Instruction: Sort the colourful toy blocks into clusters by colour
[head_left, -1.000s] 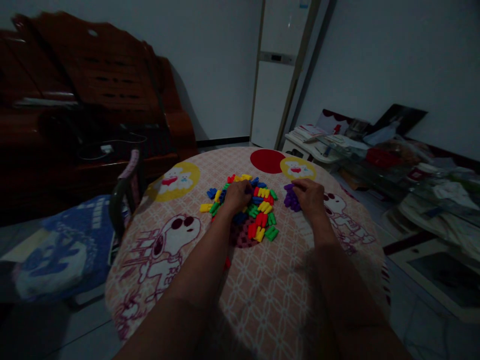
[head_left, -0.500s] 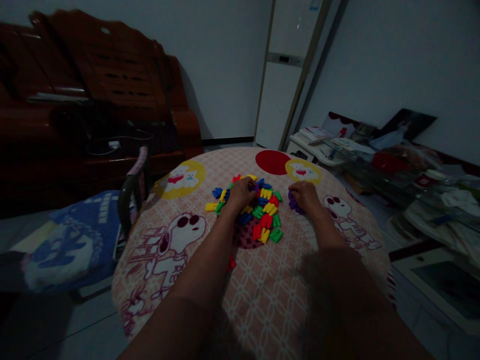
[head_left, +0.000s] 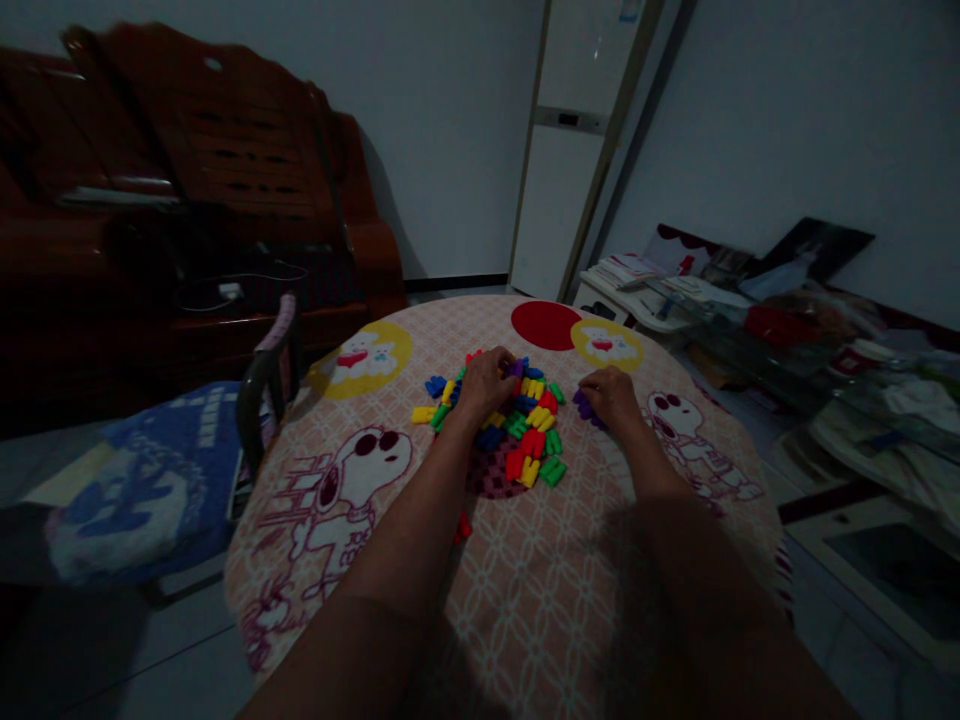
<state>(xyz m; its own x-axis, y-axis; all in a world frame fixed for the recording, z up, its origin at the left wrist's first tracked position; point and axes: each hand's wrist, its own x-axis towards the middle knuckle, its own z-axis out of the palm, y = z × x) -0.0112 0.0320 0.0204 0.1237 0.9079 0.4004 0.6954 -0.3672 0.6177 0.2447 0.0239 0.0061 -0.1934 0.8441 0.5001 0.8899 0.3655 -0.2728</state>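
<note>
Blocks [head_left: 534,442] in red, yellow, green and blue are heaped loosely on the worktop [head_left: 536,560]. A purple block [head_left: 516,369] is pinched above the heap in the narrow grip of the left hand [head_left: 484,385]. More purple blocks [head_left: 582,403] are gathered to the right, touched by the right hand [head_left: 615,398]; whether one is held in that grip cannot be told. A red-and-white tub [head_left: 862,358] is crowded among clutter on the side stand [head_left: 814,520], its contents unclear. The round worktop is covered by a patterned cloth [head_left: 360,560]; a wooden sofa [head_left: 240,160] is placed behind.
</note>
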